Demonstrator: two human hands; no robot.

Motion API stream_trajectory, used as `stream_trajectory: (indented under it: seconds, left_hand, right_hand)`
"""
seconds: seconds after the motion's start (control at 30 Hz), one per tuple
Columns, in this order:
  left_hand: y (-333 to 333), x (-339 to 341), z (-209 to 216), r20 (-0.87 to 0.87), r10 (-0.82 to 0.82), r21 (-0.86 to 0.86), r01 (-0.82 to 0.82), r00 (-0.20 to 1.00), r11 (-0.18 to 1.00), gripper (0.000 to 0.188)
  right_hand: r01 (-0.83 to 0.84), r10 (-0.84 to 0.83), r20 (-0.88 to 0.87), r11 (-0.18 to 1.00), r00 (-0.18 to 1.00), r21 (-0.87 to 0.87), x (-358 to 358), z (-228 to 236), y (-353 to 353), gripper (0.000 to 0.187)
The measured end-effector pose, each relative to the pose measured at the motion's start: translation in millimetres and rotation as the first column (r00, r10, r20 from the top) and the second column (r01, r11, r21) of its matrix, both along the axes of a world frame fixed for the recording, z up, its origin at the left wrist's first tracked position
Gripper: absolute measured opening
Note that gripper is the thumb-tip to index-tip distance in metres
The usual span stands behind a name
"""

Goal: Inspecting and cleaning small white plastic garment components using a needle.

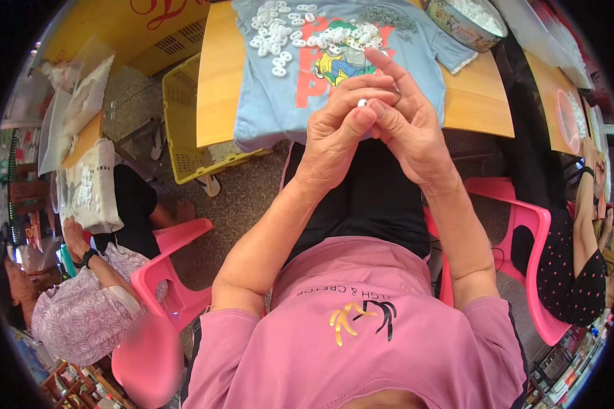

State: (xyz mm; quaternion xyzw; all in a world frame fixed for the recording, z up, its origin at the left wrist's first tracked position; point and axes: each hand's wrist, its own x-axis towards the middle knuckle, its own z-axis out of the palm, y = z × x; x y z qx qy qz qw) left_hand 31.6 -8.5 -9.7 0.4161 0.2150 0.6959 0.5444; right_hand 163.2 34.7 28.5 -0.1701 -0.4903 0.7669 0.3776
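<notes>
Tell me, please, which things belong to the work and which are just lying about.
Likely in use:
white piece, between left hand and right hand
loose white pieces
grey bits
blue shirt beneath them
tin

Apparently lying about:
yellow crate
sandal

The camera sits up on the wearer's head, the left 1 of 2. It looks down past a pink shirt [300, 354] to the left hand [334, 133] and right hand [416, 129], both near, and the wooden table [474, 105] beyond. It sees very wide, so straight edges bend by the round, dark rim.
</notes>
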Motion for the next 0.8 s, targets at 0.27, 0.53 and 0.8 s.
stream_trajectory:
  seconds: [0.27,0.53,0.8]
  left_hand:
    - [4,-9,-1,-0.034,0.072,-0.114,-0.075,0.997,0.991,0.025]
    - [14,-151,39,-0.555,0.544,-0.012,-0.66,0.63,0.751,0.031]
    - [6,-313,-30,-0.919,0.282,-0.105,-0.86,0.277,0.5,0.044]
  right_hand:
    - [0.23,-0.229,0.027,0.972,0.973,-0.042,-26,-8,-10,0.061]
    - [0.198,-0.323,0.359,0.919,0.876,0.342,28,-12,65,0.032]
    - [-0.112,-0.692,0.475,0.501,0.544,0.858,23,-21,102,0.024]
